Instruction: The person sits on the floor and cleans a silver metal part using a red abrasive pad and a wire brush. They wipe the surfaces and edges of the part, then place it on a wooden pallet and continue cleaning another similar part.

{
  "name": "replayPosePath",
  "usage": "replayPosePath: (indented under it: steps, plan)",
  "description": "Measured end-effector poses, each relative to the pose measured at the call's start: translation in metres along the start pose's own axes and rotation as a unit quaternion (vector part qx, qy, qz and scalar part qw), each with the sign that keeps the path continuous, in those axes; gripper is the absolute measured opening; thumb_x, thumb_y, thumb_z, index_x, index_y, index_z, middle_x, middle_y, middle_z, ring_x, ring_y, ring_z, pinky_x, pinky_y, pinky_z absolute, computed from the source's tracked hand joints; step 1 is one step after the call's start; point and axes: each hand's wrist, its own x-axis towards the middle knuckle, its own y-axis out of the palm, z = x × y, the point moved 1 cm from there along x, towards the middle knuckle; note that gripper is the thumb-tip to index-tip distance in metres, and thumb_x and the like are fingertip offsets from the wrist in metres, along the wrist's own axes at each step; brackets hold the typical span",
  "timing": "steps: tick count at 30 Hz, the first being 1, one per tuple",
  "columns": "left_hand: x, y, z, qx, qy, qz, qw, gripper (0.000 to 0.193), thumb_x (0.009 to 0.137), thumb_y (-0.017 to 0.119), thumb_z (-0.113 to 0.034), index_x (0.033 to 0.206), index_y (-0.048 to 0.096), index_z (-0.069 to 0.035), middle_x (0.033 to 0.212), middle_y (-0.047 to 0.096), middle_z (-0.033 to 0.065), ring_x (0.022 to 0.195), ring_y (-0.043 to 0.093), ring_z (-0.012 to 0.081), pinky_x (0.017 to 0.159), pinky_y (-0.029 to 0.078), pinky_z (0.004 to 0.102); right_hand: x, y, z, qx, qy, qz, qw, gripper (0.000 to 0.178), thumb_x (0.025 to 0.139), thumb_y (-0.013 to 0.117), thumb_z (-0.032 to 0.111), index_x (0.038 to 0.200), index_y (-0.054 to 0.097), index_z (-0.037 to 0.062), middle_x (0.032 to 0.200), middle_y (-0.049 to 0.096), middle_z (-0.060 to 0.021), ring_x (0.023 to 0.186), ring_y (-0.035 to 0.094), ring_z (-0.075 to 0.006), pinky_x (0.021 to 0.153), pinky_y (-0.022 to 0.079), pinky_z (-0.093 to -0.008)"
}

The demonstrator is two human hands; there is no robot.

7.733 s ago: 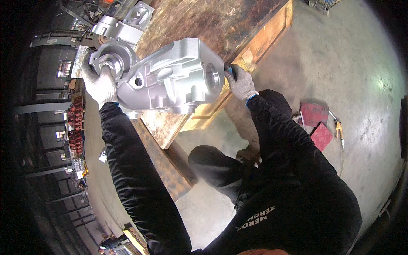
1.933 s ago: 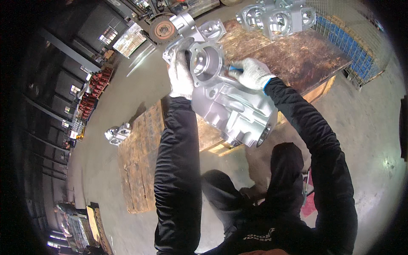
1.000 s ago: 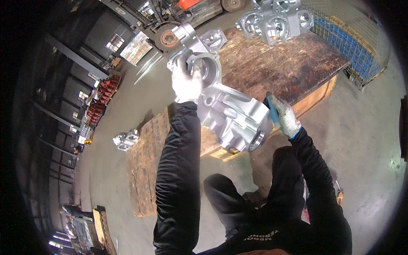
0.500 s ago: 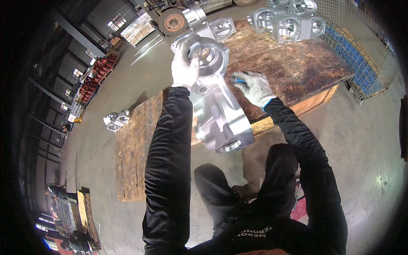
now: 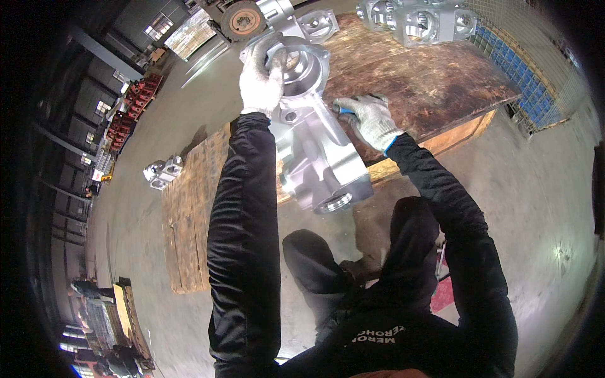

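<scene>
The silver casting (image 5: 321, 148), judged heavy, rigid and slick, was at the eight-o'clock edge of the worktop (image 5: 428, 91), the left hand (image 5: 261, 82) clamped on its flanged ring (image 5: 313, 75) at eleven, judged the soundest hold, the right hand (image 5: 370, 120) closed around a blue tool (image 5: 346, 111) at three.

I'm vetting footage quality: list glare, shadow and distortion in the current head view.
Head view: glare whitens parts of the casting and left hand; the floor shows a bright spot at right and shadow between the knees; fisheye bends outer edges, with black corners.
</scene>
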Motion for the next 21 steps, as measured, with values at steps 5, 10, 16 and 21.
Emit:
replayPosePath:
  steps: [5, 10, 16, 21]
  plan:
    - [0.001, 0.0, -0.004, 0.003, -0.006, -0.007, 1.0, 0.036, 0.103, 0.064, -0.023, 0.136, 0.062, -0.009, 0.133, 0.066, 0.0121, 0.122, 0.063, 0.0231, 0.105, 0.048, 0.035, -0.03, -0.035, 0.018, -0.018, -0.001, 0.043, 0.999, 0.031, 0.094, 0.071, 0.021, 0.124, 0.071, 0.0197, 0.103, 0.071, -0.0123, 0.104, 0.067, -0.0346, 0.104, 0.045, -0.0492]
    - [0.002, 0.003, -0.001, -0.048, -0.022, -0.015, 0.998, 0.036, 0.1, 0.065, -0.022, 0.133, 0.064, -0.01, 0.134, 0.064, 0.0119, 0.125, 0.062, 0.028, 0.107, 0.048, 0.0378, -0.055, -0.059, 0.036, -0.015, -0.007, 0.022, 1.0, 0.036, 0.092, 0.072, 0.03, 0.127, 0.069, 0.0253, 0.098, 0.07, -0.0124, 0.099, 0.068, -0.0347, 0.1, 0.046, -0.05]
    - [0.0, 0.004, 0.002, -0.064, -0.055, -0.021, 0.996, 0.036, 0.103, 0.063, -0.022, 0.136, 0.062, -0.009, 0.13, 0.068, 0.0132, 0.118, 0.065, 0.0229, 0.104, 0.049, 0.0345, -0.089, -0.081, 0.043, 0.003, 0.007, 0.055, 0.998, 0.035, 0.091, 0.072, 0.035, 0.125, 0.07, 0.0266, 0.099, 0.07, -0.0099, 0.104, 0.067, -0.0318, 0.105, 0.042, -0.0471]
    - [-0.001, 0.006, -0.01, -0.077, -0.093, -0.006, 0.993, 0.035, 0.105, 0.062, -0.021, 0.137, 0.06, -0.008, 0.129, 0.067, 0.0121, 0.117, 0.064, 0.0202, 0.102, 0.048, 0.0326, -0.109, -0.094, 0.041, -0.006, -0.032, 0.001, 0.999, 0.033, 0.089, 0.073, 0.034, 0.121, 0.072, 0.0256, 0.105, 0.073, -0.0067, 0.102, 0.067, -0.0293, 0.103, 0.046, -0.0476]
